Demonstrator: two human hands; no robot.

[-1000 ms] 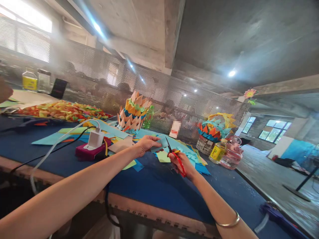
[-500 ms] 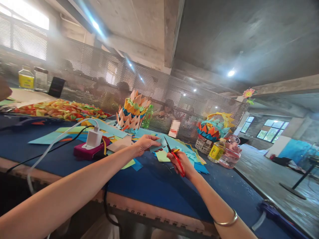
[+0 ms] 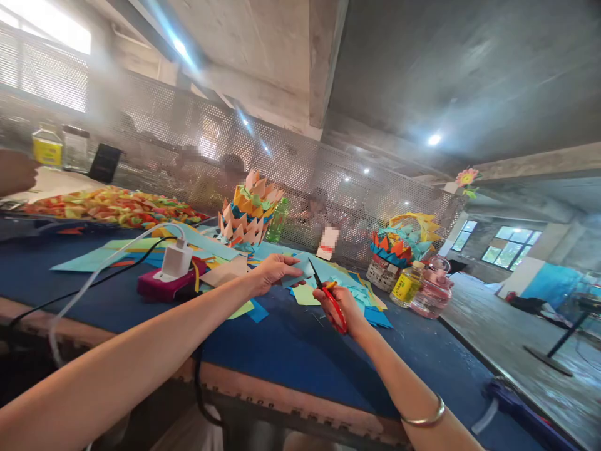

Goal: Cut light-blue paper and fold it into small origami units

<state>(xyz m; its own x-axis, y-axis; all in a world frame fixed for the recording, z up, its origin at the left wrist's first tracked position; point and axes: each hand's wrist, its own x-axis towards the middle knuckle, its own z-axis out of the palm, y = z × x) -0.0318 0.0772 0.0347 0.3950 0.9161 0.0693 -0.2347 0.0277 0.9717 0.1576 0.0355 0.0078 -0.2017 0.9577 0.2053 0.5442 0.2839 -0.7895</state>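
Note:
My left hand [image 3: 276, 274] pinches a small piece of light blue paper [image 3: 304, 268] above the table. In my right hand [image 3: 342, 308] are scissors with red handles [image 3: 336, 311], their dark blades pointing up and left at the paper's right edge. Whether the blades are parted is hard to make out. Under and behind both hands lie loose light blue paper pieces [image 3: 350, 285]. A pale green sheet [image 3: 306, 295] shows between the hands, and a blue sheet [image 3: 258, 311] lies below my left wrist.
A magenta power strip [image 3: 154, 287] with a white charger stands left of my forearm. Folded-paper baskets [image 3: 241, 225] rise at the back. Bottles [image 3: 407, 285] stand at the right, and a blue glue gun [image 3: 516, 404] near the right edge. Another person's hand [image 3: 16, 172] is at far left.
My hands, the paper and the scissors stay almost in place. At far left, the other person's hand has come further into view.

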